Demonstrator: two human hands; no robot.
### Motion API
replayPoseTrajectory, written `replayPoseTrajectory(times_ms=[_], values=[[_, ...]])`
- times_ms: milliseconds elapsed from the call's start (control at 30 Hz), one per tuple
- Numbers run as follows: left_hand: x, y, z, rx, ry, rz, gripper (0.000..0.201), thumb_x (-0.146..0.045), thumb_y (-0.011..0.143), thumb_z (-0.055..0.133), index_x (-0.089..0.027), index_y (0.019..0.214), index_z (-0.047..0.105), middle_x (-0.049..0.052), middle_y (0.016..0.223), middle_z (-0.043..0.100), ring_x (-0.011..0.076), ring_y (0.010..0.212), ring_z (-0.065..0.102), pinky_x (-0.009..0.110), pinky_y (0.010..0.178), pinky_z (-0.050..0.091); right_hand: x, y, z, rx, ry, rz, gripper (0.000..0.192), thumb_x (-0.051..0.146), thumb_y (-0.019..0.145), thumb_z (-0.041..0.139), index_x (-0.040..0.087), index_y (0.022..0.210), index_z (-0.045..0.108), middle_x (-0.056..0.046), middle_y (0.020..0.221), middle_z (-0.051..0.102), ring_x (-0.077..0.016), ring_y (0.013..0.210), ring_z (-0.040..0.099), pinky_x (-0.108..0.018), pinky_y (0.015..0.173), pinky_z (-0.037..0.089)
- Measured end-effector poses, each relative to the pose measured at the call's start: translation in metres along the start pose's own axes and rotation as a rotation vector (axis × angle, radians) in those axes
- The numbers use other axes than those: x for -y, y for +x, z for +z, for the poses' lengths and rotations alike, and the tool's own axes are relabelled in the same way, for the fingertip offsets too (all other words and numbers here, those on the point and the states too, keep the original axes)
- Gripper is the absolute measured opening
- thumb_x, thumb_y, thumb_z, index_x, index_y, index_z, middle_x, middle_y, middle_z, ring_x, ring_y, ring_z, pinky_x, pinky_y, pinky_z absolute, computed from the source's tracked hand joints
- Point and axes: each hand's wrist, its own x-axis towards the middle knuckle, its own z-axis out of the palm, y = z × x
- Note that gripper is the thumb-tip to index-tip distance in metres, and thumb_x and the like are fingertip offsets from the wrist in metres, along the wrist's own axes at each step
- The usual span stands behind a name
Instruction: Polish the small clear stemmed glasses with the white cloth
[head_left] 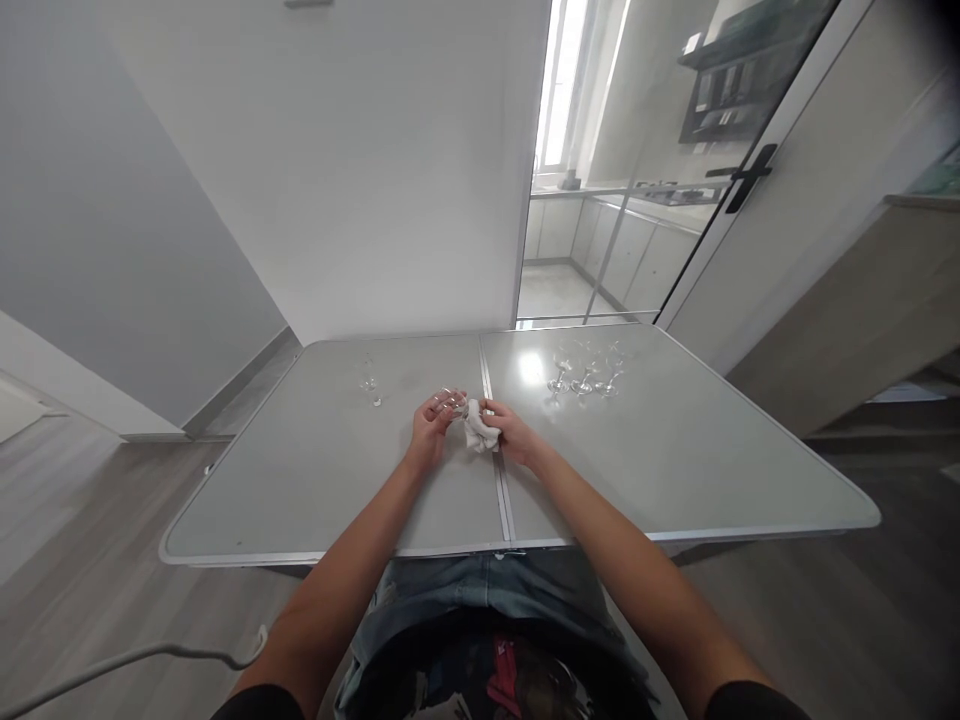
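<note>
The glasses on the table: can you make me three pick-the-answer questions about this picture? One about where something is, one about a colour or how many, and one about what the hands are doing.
1. Where does the lone glass stand?
A. on the table's left half
B. on the floor
C. on the kitchen counter

2. What colour is the cloth?
A. red
B. white
C. black

3. What is the left hand doing?
A. lying flat on the table
B. holding a clear glass
C. hanging at the person's side

Answers:
1 A, it stands left of the seam of the table, apart from the group of glasses on the right half.
2 B, the crumpled cloth in the right hand looks white.
3 B, its fingers curl round the held glass, against the cloth.
</note>
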Motion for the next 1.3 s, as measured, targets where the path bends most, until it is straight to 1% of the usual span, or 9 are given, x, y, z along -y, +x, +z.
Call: replayPoseTrajectory(times_ms=[133, 233, 433, 533, 800, 867, 1067, 1167, 1300], values=[[0.000, 0.002, -0.002, -0.075, 0.038, 0.013, 0.044, -0.038, 0.073, 0.085, -0.017, 0.110, 0.073, 0.015, 0.123, 0.071, 0.0272, 0.114, 0.067, 0.035, 0.091, 0.054, -0.002, -0.002, 0.010, -0.206, -0.660, -0.391, 0.017, 0.030, 0.076, 0.063, 0.022, 0.086, 0.052, -0.001, 0.081, 0.063, -0.0163, 0.071, 0.054, -0.029, 0.073, 0.040], [0.000, 0.001, -0.003, -0.061, 0.035, 0.022, 0.043, -0.037, 0.075, 0.084, -0.017, 0.112, 0.072, 0.016, 0.127, 0.069, 0.0273, 0.118, 0.065, 0.034, 0.090, 0.054, -0.004, -0.001, 0.015, -0.259, -0.841, -0.476, 0.011, 0.025, 0.077, 0.059, 0.022, 0.085, 0.053, -0.003, 0.085, 0.063, -0.0184, 0.078, 0.055, -0.032, 0.079, 0.039], [0.000, -0.001, -0.001, 0.000, -0.019, -0.008, 0.050, -0.042, 0.075, 0.084, -0.017, 0.116, 0.070, 0.017, 0.125, 0.069, 0.0300, 0.119, 0.065, 0.038, 0.090, 0.056, -0.001, 0.005, 0.006, -0.047, 0.020, 0.002, 0.027, 0.043, 0.073, 0.064, 0.023, 0.079, 0.047, 0.003, 0.062, 0.051, -0.0128, 0.054, 0.042, -0.026, 0.054, 0.034], [-0.001, -0.002, 0.000, 0.025, -0.020, -0.007, 0.051, -0.042, 0.075, 0.084, -0.017, 0.118, 0.070, 0.018, 0.129, 0.067, 0.0292, 0.115, 0.067, 0.038, 0.090, 0.056, 0.000, 0.005, 0.003, -0.006, 0.142, 0.059, 0.031, 0.048, 0.073, 0.065, 0.023, 0.078, 0.047, 0.003, 0.062, 0.049, -0.0112, 0.052, 0.039, -0.025, 0.051, 0.033], [-0.005, -0.001, 0.001, -0.027, 0.013, 0.005, 0.047, -0.041, 0.074, 0.084, -0.018, 0.113, 0.070, 0.016, 0.131, 0.067, 0.0282, 0.118, 0.065, 0.034, 0.087, 0.056, -0.001, -0.003, 0.009, -0.234, -0.834, -0.495, 0.014, 0.030, 0.077, 0.061, 0.022, 0.085, 0.053, -0.002, 0.085, 0.063, -0.0183, 0.080, 0.056, -0.032, 0.081, 0.041], [-0.005, -0.001, 0.001, -0.030, 0.010, -0.007, 0.046, -0.042, 0.075, 0.084, -0.018, 0.112, 0.071, 0.016, 0.128, 0.068, 0.0287, 0.117, 0.065, 0.034, 0.085, 0.056, -0.002, -0.002, 0.009, -0.222, -0.707, -0.416, 0.016, 0.031, 0.077, 0.062, 0.023, 0.086, 0.051, -0.001, 0.081, 0.062, -0.0168, 0.073, 0.054, -0.030, 0.074, 0.041], [-0.004, -0.002, 0.001, 0.034, -0.011, -0.025, 0.048, -0.044, 0.074, 0.084, -0.016, 0.112, 0.071, 0.017, 0.125, 0.069, 0.0311, 0.117, 0.066, 0.038, 0.089, 0.056, -0.004, 0.002, 0.000, 0.016, 0.122, 0.089, 0.033, 0.043, 0.072, 0.074, 0.022, 0.087, 0.054, 0.003, 0.068, 0.053, -0.0121, 0.057, 0.047, -0.025, 0.053, 0.036], [-0.004, -0.001, 0.001, 0.038, -0.010, -0.023, 0.051, -0.043, 0.073, 0.085, -0.016, 0.114, 0.071, 0.018, 0.126, 0.069, 0.0304, 0.115, 0.067, 0.038, 0.088, 0.056, -0.004, 0.003, -0.001, -0.044, 0.156, 0.052, 0.040, 0.046, 0.069, 0.080, 0.022, 0.086, 0.054, 0.003, 0.066, 0.054, -0.0114, 0.053, 0.045, -0.024, 0.049, 0.032], [-0.004, 0.002, -0.002, -0.064, -0.035, -0.008, 0.049, -0.043, 0.075, 0.084, -0.018, 0.115, 0.069, 0.016, 0.128, 0.068, 0.0283, 0.115, 0.067, 0.038, 0.089, 0.056, 0.000, -0.001, 0.003, -0.116, 0.047, -0.103, 0.045, 0.067, 0.084, 0.060, 0.023, 0.089, 0.057, 0.001, 0.070, 0.055, -0.0125, 0.058, 0.045, -0.024, 0.051, 0.034]])
